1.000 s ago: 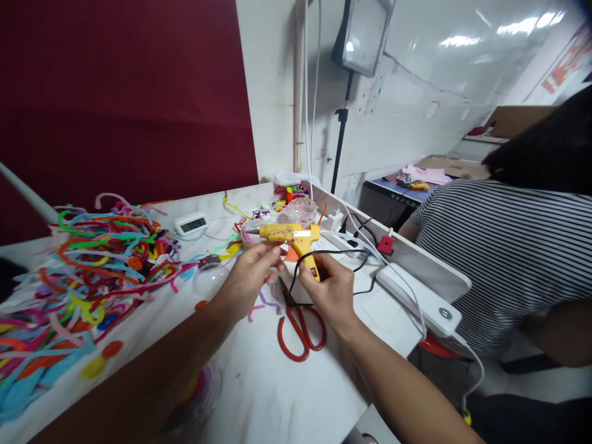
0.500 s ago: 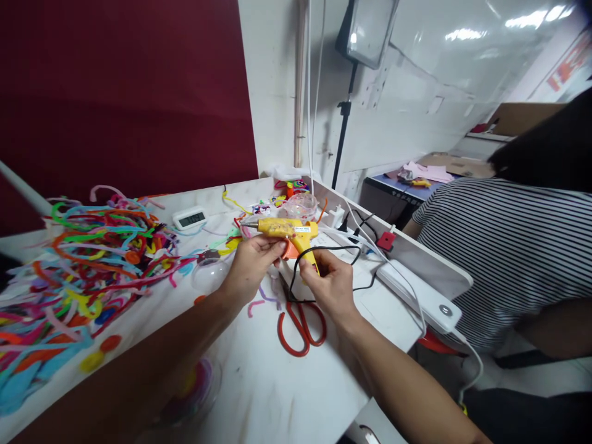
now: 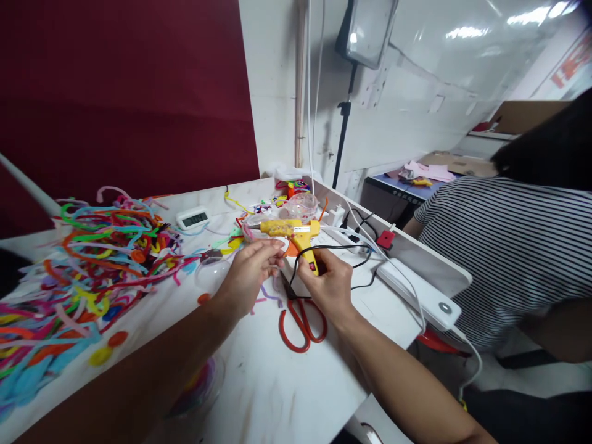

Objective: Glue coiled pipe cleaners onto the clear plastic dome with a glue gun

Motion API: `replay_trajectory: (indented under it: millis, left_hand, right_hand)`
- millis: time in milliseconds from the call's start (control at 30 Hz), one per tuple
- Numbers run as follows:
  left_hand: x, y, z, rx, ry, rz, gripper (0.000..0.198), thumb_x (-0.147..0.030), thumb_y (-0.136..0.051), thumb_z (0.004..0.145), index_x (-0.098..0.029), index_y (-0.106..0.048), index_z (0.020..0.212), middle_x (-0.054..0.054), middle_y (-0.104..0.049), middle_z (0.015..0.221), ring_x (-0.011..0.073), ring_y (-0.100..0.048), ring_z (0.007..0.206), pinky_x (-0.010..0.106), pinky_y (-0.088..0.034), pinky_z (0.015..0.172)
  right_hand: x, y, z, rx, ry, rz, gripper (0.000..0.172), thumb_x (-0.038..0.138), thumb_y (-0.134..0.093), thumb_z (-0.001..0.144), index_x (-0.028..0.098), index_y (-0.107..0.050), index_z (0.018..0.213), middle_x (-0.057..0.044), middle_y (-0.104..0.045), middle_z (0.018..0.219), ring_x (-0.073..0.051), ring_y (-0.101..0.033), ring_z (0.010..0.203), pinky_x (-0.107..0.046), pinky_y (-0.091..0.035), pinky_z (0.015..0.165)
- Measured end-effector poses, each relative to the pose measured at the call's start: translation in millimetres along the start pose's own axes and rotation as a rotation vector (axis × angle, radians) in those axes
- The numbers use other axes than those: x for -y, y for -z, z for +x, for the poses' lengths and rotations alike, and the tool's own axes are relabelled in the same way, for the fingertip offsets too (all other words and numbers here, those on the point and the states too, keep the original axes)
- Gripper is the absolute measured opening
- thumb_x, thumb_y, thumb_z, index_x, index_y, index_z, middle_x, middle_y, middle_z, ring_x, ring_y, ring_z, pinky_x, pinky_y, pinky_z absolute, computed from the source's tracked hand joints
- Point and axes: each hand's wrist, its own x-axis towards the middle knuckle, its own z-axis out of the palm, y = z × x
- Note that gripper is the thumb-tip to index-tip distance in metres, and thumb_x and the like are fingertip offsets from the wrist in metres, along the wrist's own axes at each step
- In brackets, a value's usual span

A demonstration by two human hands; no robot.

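My right hand (image 3: 326, 287) is closed around the handle of a yellow glue gun (image 3: 291, 230), whose nozzle points left; its black cord (image 3: 345, 250) loops over the table. My left hand (image 3: 250, 271) sits just below the gun's barrel with fingertips pinched on something small I cannot make out. Red-handled scissors (image 3: 300, 325) lie on the white table (image 3: 277, 382) right under both hands. A clear plastic dome (image 3: 210, 271) rests to the left of my left hand.
A big heap of coloured pipe cleaners (image 3: 87, 265) covers the table's left side. A small digital clock (image 3: 192, 217), a clear bowl (image 3: 303, 203) and a white power strip (image 3: 420, 293) lie further back. A person in a striped shirt (image 3: 513, 246) sits at the right.
Both hands and the glue gun have stayed almost in place; the gun's barrel has tipped slightly lower, and my left fingers shifted a little under it.
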Motion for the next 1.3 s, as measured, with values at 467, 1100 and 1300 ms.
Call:
replay_trajectory:
  millis: [467, 1100, 1300]
  left_hand:
    - [6.3, -21.2, -2.7, -0.159, -0.037, -0.091, 0.026, -0.028, -0.084, 0.06, -0.013, -0.07, 0.076, -0.004, -0.059, 0.064, 0.0048, -0.048, 0.053, 0.018, -0.034, 0.049]
    - [-13.6, -30.9, 0.4, -0.261, -0.3, 0.024, 0.017, -0.023, -0.078, 0.059, -0.015, -0.07, 0.071, -0.002, -0.066, 0.069, 0.0114, -0.058, 0.068, 0.022, -0.045, 0.066]
    - [-70.7, -17.9, 56.4, -0.115, -0.643, 0.871, 0.019, -0.032, -0.064, 0.078, -0.016, -0.069, 0.07, -0.002, -0.063, 0.062, 0.013, -0.055, 0.061, 0.024, -0.04, 0.059]
  right_hand:
    - [-6.9, -4.9, -5.0, -0.059, 0.171, -0.146, 0.016, 0.031, -0.056, 0.082, 0.018, -0.064, 0.077, 0.0, -0.062, 0.061, -0.013, -0.051, 0.052, -0.025, -0.039, 0.054]
    - [-11.4, -6.9, -2.5, -0.094, 0.184, -0.197, 0.017, 0.03, -0.055, 0.082, 0.016, -0.065, 0.077, 0.001, -0.061, 0.06, -0.013, -0.052, 0.052, -0.025, -0.038, 0.054]
    - [-12.8, -8.6, -2.3, -0.078, 0.183, -0.218, 0.018, 0.03, -0.055, 0.081, 0.016, -0.065, 0.075, 0.001, -0.06, 0.059, -0.013, -0.051, 0.051, -0.025, -0.037, 0.054]
